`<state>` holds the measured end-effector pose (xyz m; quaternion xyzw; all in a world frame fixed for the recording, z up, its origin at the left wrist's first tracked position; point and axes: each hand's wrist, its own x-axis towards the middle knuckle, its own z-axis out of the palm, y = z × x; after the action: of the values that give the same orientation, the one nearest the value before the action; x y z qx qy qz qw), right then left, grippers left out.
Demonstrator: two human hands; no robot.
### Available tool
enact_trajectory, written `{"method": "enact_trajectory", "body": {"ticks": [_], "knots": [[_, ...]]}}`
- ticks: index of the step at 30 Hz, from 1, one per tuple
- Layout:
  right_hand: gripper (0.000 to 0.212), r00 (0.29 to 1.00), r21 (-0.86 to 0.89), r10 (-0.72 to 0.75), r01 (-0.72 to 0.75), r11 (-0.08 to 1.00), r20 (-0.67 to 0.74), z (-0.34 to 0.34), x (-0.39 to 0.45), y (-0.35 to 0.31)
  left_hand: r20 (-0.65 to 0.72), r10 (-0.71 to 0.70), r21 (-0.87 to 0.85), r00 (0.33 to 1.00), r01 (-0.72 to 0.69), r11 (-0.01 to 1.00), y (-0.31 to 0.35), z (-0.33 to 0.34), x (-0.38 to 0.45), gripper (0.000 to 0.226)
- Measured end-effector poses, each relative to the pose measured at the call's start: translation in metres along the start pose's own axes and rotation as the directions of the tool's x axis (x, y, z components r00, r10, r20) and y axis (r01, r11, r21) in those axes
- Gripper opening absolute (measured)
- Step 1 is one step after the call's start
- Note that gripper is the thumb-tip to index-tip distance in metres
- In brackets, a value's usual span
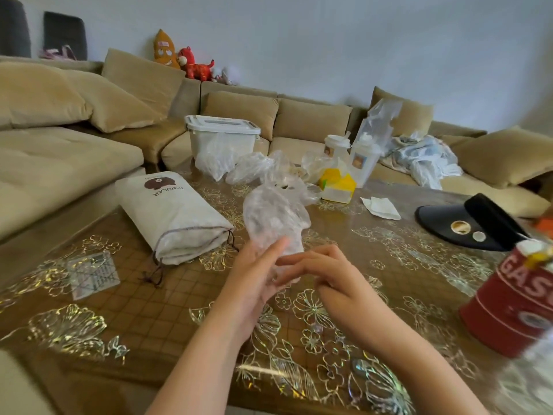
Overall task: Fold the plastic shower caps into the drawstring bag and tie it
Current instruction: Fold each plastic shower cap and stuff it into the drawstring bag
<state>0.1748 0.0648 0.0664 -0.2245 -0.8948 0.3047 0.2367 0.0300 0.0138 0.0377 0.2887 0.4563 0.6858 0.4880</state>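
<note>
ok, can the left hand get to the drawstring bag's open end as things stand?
Probably yes. The drawstring bag lies left of the left hand, its opening facing it, with bare table between. But the left hand is holding the shower cap together with the right hand.

The red tin (pixel 508 298) is lying blurred, its lettering running off the right edge; the shower cap (pixel 273 217) is hiding part of the left hand (pixel 254 280), whose fingers are smearing with motion blur
</note>
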Motion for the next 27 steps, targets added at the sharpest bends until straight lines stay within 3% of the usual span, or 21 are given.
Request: {"method": "enact_trajectory", "body": {"ticks": [3, 6, 8, 10, 12, 14, 16, 19, 23, 27], "knots": [[0.047, 0.973, 0.290, 0.086, -0.020, 0.957, -0.214, -0.007, -0.010, -0.004, -0.039, -0.067, 0.015, 0.997, 0.068, 0.998, 0.000, -0.001, -0.006, 0.030], [0.032, 0.835, 0.451, 0.299, -0.069, 0.890, -0.462, -0.012, -0.011, 0.015, 0.007, -0.115, 0.066, 0.993, 0.114, 0.991, 0.005, 0.000, -0.010, 0.031], [0.028, 0.807, 0.558, 0.434, -0.160, 0.814, -0.401, -0.015, -0.010, 0.033, 0.053, -0.144, 0.074, 0.988, 0.140, 0.987, 0.007, 0.001, -0.012, 0.031], [0.049, 0.839, 0.710, 0.494, -0.205, 0.674, -0.227, -0.017, -0.010, 0.045, 0.096, -0.185, 0.069, 0.978, 0.179, 0.981, 0.009, 0.003, -0.014, 0.030], [0.057, 0.886, 0.827, 0.455, -0.190, 0.528, -0.087, -0.019, -0.008, 0.050, 0.125, -0.240, 0.097, 0.963, 0.229, 0.969, 0.010, 0.003, -0.014, 0.030], [0.052, 0.923, 0.864, 0.386, -0.192, 0.466, -0.003, -0.022, -0.007, 0.049, 0.138, -0.309, 0.161, 0.941, 0.287, 0.944, 0.008, 0.002, -0.014, 0.032], [0.040, 0.930, 0.842, 0.366, -0.227, 0.489, 0.038, -0.022, -0.005, 0.046, 0.124, -0.365, 0.228, 0.923, 0.331, 0.916, 0.005, 0.000, -0.011, 0.034], [0.021, 0.879, 0.789, 0.477, -0.293, 0.540, 0.001, -0.018, -0.005, 0.045, 0.010, -0.387, 0.283, 0.922, 0.369, 0.886, 0.003, -0.003, -0.007, 0.036], [0.016, 0.755, 0.789, 0.629, -0.266, 0.554, -0.187, -0.019, -0.005, 0.050, -0.207, -0.153, 0.436, 0.966, 0.231, 0.870, -0.004, -0.011, 0.000, 0.019], [0.017, 0.698, 0.569, 0.600, -0.329, 0.754, -0.391, -0.016, -0.006, 0.050, -0.288, 0.026, 0.372, 0.957, 0.086, 0.924, -0.005, -0.011, 0.003, 0.004]]}}
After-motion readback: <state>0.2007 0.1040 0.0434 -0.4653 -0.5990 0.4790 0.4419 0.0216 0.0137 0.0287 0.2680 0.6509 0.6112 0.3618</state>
